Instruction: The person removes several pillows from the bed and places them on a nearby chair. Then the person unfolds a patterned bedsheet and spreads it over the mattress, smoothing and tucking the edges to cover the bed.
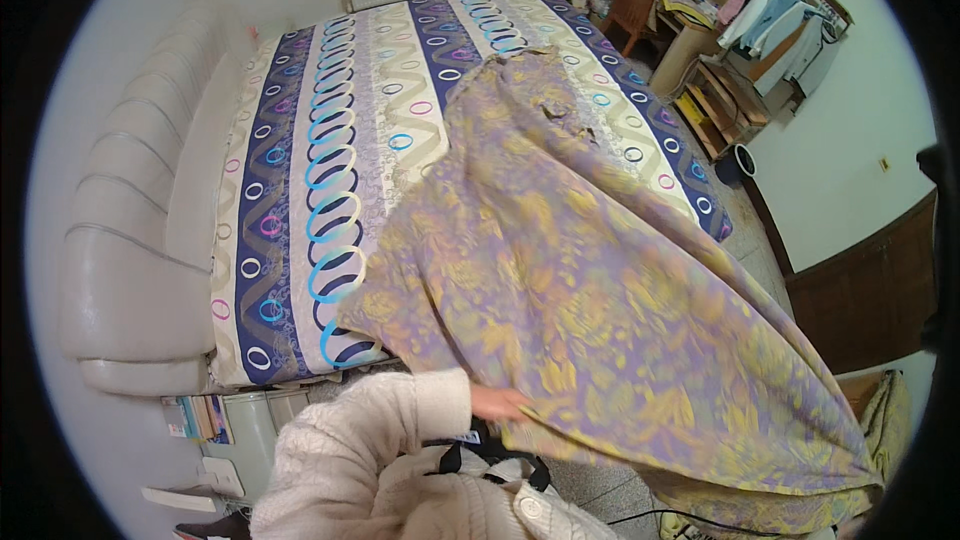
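Observation:
My left hand (499, 403), in a cream knit sleeve, grips the near edge of a large purple and yellow floral cloth (585, 300). The cloth stretches from the middle of the bed out over its near side and hangs above the floor. Its far end lies bunched on the mattress. At the lower right it draws together to a corner; my right hand cannot be made out there and is out of view. Beneath the cloth, the bed wears a fitted sheet (375, 90) with navy, white and lilac bands and ring patterns.
A padded headboard (127, 240) borders the bed on the left, with books (206, 420) on a bedside cabinet (251, 427) below. Beyond the bed's right side are a wooden chair (630, 4), hanging clothes (772, 30) and a bin (739, 163). A black cable (697, 517) crosses the floor.

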A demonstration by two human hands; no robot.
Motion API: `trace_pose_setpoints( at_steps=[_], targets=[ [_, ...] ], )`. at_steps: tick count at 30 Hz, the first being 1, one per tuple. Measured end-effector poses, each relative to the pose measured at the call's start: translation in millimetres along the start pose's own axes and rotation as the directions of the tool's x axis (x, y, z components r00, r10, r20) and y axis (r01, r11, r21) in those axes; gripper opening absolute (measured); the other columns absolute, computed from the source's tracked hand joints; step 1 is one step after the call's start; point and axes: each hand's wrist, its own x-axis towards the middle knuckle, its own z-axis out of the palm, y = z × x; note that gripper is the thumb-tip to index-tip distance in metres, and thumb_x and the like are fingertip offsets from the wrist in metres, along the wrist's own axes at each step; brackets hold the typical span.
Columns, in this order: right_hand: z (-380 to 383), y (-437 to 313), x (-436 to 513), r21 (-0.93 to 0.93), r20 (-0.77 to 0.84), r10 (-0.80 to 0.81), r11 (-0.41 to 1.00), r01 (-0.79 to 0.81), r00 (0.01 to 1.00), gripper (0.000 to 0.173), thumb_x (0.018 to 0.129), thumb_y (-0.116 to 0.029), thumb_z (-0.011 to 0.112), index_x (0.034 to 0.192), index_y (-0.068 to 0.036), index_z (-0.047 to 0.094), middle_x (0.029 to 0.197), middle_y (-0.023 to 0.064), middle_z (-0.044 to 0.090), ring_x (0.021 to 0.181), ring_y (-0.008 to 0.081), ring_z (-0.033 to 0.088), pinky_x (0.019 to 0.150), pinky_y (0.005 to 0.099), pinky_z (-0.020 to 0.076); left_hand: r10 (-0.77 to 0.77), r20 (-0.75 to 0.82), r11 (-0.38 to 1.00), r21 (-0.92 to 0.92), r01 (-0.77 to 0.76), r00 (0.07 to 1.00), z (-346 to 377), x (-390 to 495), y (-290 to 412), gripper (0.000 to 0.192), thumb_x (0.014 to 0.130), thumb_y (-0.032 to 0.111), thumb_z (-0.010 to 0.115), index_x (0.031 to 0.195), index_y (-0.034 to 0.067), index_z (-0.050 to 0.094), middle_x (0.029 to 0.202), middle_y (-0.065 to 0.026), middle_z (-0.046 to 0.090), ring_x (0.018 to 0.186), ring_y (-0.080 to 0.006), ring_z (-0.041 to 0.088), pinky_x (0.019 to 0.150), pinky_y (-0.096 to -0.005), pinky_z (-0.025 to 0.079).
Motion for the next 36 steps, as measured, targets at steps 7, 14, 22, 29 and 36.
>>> trace_pose_setpoints(
  at_steps=[7, 14, 22, 29, 36],
  targets=[
    [-131.4, -73.9, 157.3, -0.063, -0.549, -0.28, 0.953, 0.295, 0.787, 0.023, 0.082, -0.014, 0.051, 0.092, 0.006, 0.055, 0.087, 0.0108, 0.058, 0.071, 0.0199, 0.052, 0.069, 0.0311, 0.0434, -0.215, -0.1, 0.972, 0.075, 0.223, 0.971, -2.8, -41.0, 58.4, 0.027, 0.088, 0.025, 0.048, 0.101, 0.001, 0.051, 0.072, -0.0045, 0.052, 0.067, -0.0115, 0.048, 0.061, -0.0275, 0.039],
    [104.1, -299.3, 149.9, 0.103, 0.345, -0.652, 0.742, 0.663, 0.676, 0.023, 0.071, -0.005, 0.051, 0.089, 0.008, 0.058, 0.083, 0.0099, 0.06, 0.076, 0.0182, 0.055, 0.068, 0.0308, 0.0439, 0.005, -0.657, 0.992, -0.093, -0.088, 0.754, -38.8, -112.9, -46.7, 0.028, 0.086, 0.021, 0.05, 0.106, 0.001, 0.054, 0.088, -0.0102, 0.061, 0.082, -0.0141, 0.055, 0.073, -0.0285, 0.043],
    [383.1, -504.8, -45.0, -0.008, 0.347, -0.902, 0.27, 0.963, 0.256, 0.032, 0.06, -0.016, 0.068, 0.085, 0.003, 0.058, 0.078, 0.0213, 0.06, 0.079, 0.0379, 0.057, 0.067, 0.0415, 0.0453, -0.328, -0.938, 0.708, -0.321, -0.628, 0.11, -104.0, -297.2, -93.1, 0.022, 0.09, 0.018, 0.046, 0.099, 0.0, 0.055, 0.089, -0.0064, 0.06, 0.073, -0.0102, 0.056, 0.067, -0.0248, 0.046],
    [562.1, -692.8, -197.8, -0.128, 0.736, -0.677, -0.096, 0.987, 0.03, 0.029, 0.063, -0.026, 0.061, 0.08, -0.003, 0.062, 0.074, 0.0211, 0.061, 0.072, 0.0366, 0.059, 0.063, 0.0429, 0.0477, -0.371, -0.89, 0.518, 0.038, -0.855, -0.264, -150.2, -409.2, -102.5, 0.024, 0.09, 0.016, 0.041, 0.099, -0.002, 0.053, 0.091, -0.0109, 0.059, 0.079, -0.018, 0.058, 0.071, -0.0301, 0.048],
    [627.4, -890.1, -423.1, 0.828, 0.027, -0.939, -0.171, 0.535, -0.342, 0.078, 0.077, -0.035, 0.062, 0.135, -0.004, 0.019, 0.138, 0.017, 0.022, 0.129, 0.0268, 0.018, 0.103, 0.0327, 0.0177, -0.371, -0.689, 0.457, 0.449, -0.768, -0.623, -169.8, -533.0, -128.5, 0.041, 0.093, 0.033, 0.03, 0.115, 0.002, 0.045, 0.112, -0.0115, 0.052, 0.101, -0.025, 0.052, 0.086, -0.0387, 0.043]
  ],
)
